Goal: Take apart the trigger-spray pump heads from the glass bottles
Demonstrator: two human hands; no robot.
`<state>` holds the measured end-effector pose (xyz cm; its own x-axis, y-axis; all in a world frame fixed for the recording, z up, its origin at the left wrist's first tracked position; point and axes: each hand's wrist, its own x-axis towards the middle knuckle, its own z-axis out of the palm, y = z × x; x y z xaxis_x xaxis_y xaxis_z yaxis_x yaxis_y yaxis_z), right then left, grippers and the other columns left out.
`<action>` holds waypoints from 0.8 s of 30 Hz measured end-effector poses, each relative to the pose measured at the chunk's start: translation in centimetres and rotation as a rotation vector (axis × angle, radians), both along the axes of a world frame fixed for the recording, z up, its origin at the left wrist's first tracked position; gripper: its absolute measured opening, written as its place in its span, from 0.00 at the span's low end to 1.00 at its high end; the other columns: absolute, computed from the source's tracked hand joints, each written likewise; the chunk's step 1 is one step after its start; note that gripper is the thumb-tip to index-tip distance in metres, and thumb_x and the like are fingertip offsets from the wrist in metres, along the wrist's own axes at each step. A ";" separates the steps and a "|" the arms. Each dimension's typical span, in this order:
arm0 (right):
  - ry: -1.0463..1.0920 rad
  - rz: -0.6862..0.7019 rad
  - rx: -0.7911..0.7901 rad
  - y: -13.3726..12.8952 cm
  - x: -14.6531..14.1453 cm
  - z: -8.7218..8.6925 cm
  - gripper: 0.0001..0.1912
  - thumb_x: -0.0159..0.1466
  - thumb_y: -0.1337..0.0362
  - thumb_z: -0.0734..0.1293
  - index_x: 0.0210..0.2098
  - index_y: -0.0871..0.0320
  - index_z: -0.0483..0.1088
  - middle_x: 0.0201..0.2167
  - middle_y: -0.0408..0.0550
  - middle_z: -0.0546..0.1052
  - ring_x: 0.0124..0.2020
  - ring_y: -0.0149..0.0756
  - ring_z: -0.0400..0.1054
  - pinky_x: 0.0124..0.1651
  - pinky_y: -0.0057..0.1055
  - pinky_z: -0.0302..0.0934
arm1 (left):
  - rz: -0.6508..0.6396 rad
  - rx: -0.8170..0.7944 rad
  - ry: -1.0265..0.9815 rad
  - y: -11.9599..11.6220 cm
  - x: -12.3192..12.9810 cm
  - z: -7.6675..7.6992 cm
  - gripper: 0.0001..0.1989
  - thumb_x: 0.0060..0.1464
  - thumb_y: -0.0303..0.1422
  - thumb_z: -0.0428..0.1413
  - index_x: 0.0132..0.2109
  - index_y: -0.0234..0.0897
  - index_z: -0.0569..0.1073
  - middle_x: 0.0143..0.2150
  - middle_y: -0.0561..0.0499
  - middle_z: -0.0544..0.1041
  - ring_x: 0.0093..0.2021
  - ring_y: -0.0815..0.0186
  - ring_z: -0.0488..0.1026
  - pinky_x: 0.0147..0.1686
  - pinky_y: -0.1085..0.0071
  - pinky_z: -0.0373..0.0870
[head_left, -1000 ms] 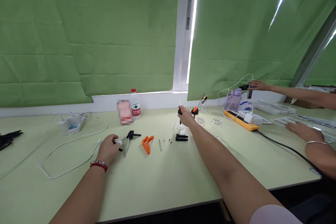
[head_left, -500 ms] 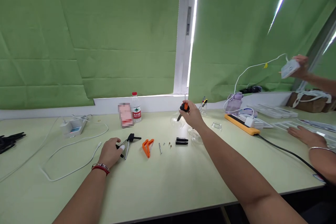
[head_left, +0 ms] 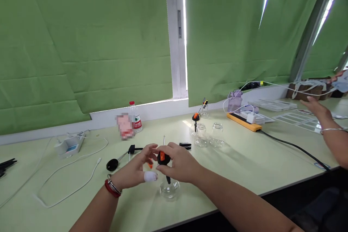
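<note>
Their right hand [head_left: 182,163]'s curled round a black-orange lid [head_left: 163,158] | left hand [head_left: 133,170] half-open beside it, can't tell if touching | glass jar [head_left: 170,190] under both, seating unclear | past right hand: one topped jar [head_left: 193,133], two lidless jars [head_left: 201,140], so partway-ish

The only view, from a camera on the person's head, looks forward and down across the table [head_left: 146,203] from its near side, with both forearms reaching in from the bottom edge. It faces green blinds [head_left: 122,40], the hands close below, the blinds farther off.
</note>
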<state>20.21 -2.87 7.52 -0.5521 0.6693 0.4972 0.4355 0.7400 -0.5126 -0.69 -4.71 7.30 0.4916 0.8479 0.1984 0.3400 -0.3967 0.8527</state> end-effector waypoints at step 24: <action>0.567 0.001 -1.014 9.0 -0.5 -5.9 0.19 0.58 0.53 0.64 0.18 0.58 0.57 0.12 0.35 0.57 0.12 0.21 0.44 0.16 0.23 0.39 | 0.400 -0.662 -0.706 3.8 1.3 -2.7 0.03 0.42 0.26 0.56 0.29 0.32 0.70 0.24 0.48 0.74 0.25 0.63 0.73 0.27 0.67 0.69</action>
